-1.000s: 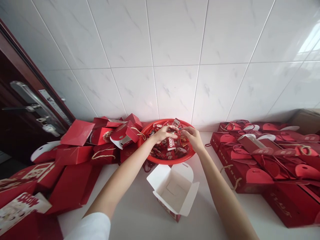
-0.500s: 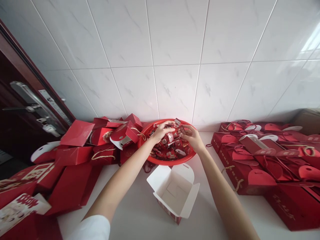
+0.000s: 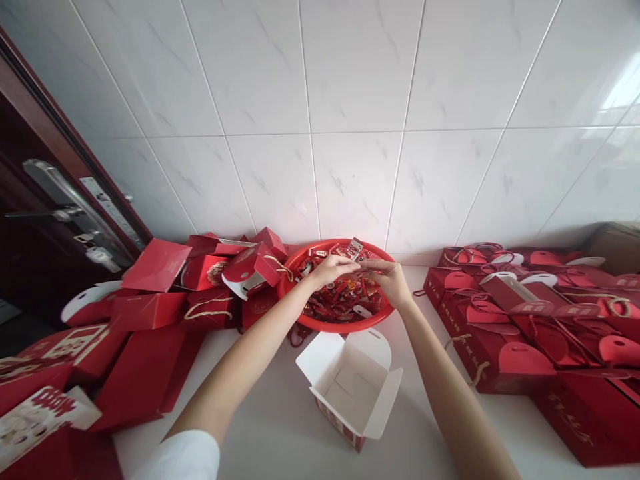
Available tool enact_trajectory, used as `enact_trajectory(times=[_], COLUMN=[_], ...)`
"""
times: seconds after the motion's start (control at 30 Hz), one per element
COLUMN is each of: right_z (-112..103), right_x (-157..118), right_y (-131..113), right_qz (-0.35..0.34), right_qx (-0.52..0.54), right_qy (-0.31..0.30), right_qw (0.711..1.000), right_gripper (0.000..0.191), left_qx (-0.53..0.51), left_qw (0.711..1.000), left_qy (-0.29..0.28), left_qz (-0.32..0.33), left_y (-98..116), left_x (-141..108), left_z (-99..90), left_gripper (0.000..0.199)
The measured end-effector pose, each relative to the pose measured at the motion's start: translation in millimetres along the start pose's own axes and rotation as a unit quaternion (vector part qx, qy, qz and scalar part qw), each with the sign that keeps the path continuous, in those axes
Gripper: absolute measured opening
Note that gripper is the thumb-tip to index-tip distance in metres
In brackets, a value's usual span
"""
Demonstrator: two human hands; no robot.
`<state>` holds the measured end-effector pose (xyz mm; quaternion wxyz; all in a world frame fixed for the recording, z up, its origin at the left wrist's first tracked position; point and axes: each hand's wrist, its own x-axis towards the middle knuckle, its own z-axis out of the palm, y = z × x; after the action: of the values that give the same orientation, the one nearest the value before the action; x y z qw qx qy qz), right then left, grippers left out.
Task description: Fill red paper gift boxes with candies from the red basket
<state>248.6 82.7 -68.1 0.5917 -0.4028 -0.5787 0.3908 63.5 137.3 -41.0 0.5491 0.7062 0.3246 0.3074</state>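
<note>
A red plastic basket [image 3: 345, 327] full of small red-wrapped sweets [image 3: 337, 300] stands against the wall. My left hand [image 3: 331, 270] and my right hand [image 3: 391, 280] are over the sweets, palms turned down and curved inward, with their fingertips meeting. The fingers of each hand are drawn together, and whatever lies beneath them is hidden. In front of the basket, an open gift box [image 3: 353, 393], white inside and red patterned outside, stands upright with its flaps spread. No sweets show inside it.
Red gift boxes [image 3: 150, 360] with rope handles are piled loosely on the left. Rows of closed red gift boxes [image 3: 500, 353] stand on the right. Behind is a tiled wall [image 3: 355, 173], and a door with a metal handle [image 3: 65, 207] is at far left.
Both hands have come together over the basket, so their fingertips now meet. The wrapped sweets that showed between them are now covered. The view has shifted slightly.
</note>
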Motion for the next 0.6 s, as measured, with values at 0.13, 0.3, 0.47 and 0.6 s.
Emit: enact_trajectory(times=[0.13, 0.3, 0.47, 0.6], right_z=[0, 5, -5, -32], right_x=[-1, -1, -64, -175], right_y=[2, 0, -45, -104], right_qz=[0.008, -0.015, -0.016, 0.027], right_qx=[-0.013, -0.016, -0.089, -0.337], right_qy=[0.019, 0.096, 0.087, -0.138], right_qw=[1.000, 0.995, 0.992, 0.931], right_gripper=[0.045, 0.047, 0.036, 0.025], left_qx=[-0.022, 0.095, 0.307, 0.346], left_qw=[1.000, 0.992, 0.950, 0.938], left_qy=[-0.001, 0.076, 0.048, 0.031], left_qz=[-0.007, 0.018, 0.022, 0.019], left_y=[-3, -14, -20, -17], left_x=[2, 6, 1, -1], left_z=[-0.6, -2.0, -0.4, 3.7], left_gripper=[0.053, 0.036, 0.003, 0.011])
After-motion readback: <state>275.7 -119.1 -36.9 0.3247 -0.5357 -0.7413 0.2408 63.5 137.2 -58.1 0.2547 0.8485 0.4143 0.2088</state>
